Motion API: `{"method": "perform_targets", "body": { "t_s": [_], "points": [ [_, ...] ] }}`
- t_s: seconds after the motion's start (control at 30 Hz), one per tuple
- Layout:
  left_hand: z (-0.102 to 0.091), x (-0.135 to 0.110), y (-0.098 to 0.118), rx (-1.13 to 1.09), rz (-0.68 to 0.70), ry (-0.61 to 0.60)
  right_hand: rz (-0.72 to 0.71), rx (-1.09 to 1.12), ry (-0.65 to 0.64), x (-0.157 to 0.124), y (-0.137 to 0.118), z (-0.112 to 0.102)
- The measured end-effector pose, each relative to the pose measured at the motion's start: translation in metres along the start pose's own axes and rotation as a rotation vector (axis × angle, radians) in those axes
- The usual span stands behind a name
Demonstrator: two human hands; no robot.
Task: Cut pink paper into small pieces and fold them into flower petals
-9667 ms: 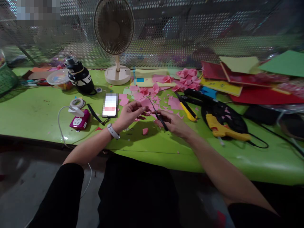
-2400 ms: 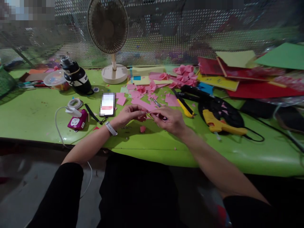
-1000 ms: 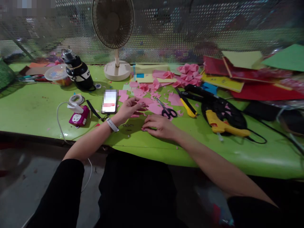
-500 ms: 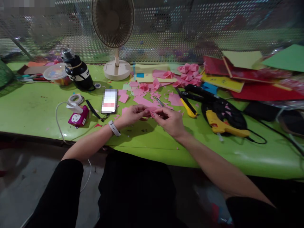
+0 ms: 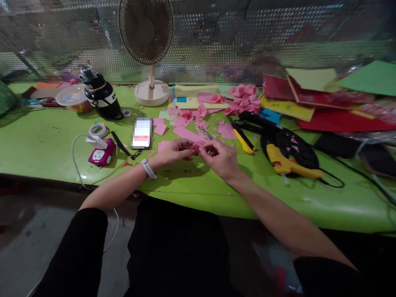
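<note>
Pinching pink paper point(image 5: 197, 147) together, left hand point(image 5: 177, 151) and right hand point(image 5: 221, 159), with lettering point(image 5: 114, 97) illegible on the black bottle point(image 5: 104, 108).

Around the smooth plastic fan point(image 5: 145, 31), the tabletop point(image 5: 40, 140) looks slick and glossy, the screen point(image 5: 232, 24) behind it perforated metal, the flowers point(image 5: 244, 99) to its right matt paper, the glue gun point(image 5: 286, 165) farther right smooth plastic, and the pink piece point(image 5: 198, 145) in front of it, rightward, thin paper.

The single head-worn camera looks from above, just outside the near edge of the green table point(image 5: 40, 136). It faces forward and down, near enough that the table spans the frame's width.
</note>
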State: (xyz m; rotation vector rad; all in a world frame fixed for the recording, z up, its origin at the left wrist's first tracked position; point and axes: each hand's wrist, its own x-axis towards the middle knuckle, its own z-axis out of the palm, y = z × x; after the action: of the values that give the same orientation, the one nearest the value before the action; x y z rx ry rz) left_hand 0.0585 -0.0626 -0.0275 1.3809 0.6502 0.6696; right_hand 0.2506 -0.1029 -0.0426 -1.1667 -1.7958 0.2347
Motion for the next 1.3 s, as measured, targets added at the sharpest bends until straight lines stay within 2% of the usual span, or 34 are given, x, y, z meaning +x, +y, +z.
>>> {"method": "perform_targets", "body": {
  "t_s": [0.17, 0.33, 0.5, 0.63, 0.73, 1.07, 1.3],
  "points": [
    [0.0, 0.0, -0.001, -0.051, -0.013, 0.009, 0.0, 0.028, -0.004, -0.001, 0.001, 0.001],
    [-0.004, 0.002, -0.008, -0.103, -0.013, -0.011, 0.151, 0.149, -0.023, 0.002, 0.001, -0.002],
    [-0.007, 0.002, -0.007, -0.166, -0.023, -0.022, 0.133, 0.101, 0.067, 0.008, 0.004, -0.009],
    [-0.008, 0.002, -0.007, -0.223, -0.048, -0.023, 0.242, 0.297, -0.059, 0.008, 0.008, -0.009],
    [-0.006, 0.001, -0.005, -0.254, -0.051, -0.024, 0.281, 0.365, -0.015, 0.008, 0.008, -0.007],
    [-0.002, 0.0, -0.004, -0.324, -0.073, -0.09, 0.245, 0.361, 0.086, 0.009, 0.001, -0.005],
    [-0.002, 0.0, -0.003, -0.316, -0.091, -0.083, 0.224, 0.371, 0.076, 0.01, 0.002, -0.004]
  ]
}}
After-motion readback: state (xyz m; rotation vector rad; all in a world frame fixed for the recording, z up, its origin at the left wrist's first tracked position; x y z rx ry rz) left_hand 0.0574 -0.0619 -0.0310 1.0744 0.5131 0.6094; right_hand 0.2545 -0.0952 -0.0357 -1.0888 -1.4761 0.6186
